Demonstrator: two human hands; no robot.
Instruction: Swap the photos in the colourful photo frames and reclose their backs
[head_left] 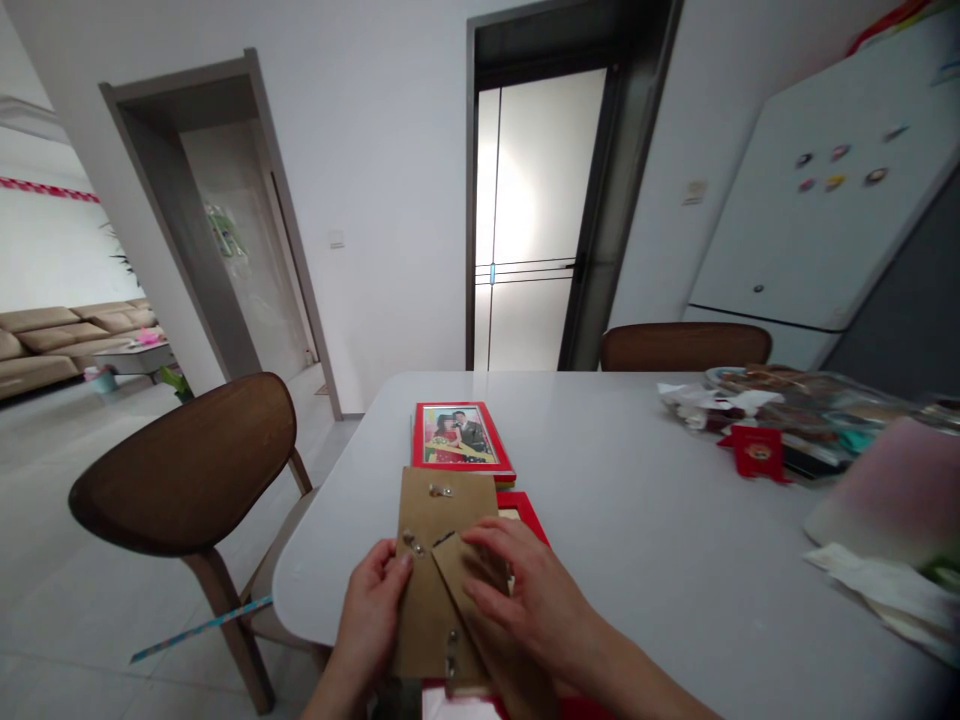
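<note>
My left hand (371,610) grips the left edge of a brown cardboard picture-frame backing (431,510), which has small metal turn clips (440,490) along its edges. My right hand (521,590) lies across the hinged cardboard easel stand (461,585) on that backing, fingers pressing on it. Beneath the backing sits a red picture frame (523,525), mostly hidden. Farther ahead lies a second red frame (457,440) face up, holding a photo of two people.
The frames lie on a white rounded table (637,520). A wooden chair (184,465) stands at its left and another (684,347) beyond it. At the right lie a clear bag of assorted items (802,420), a red card (757,452) and white paper (885,590).
</note>
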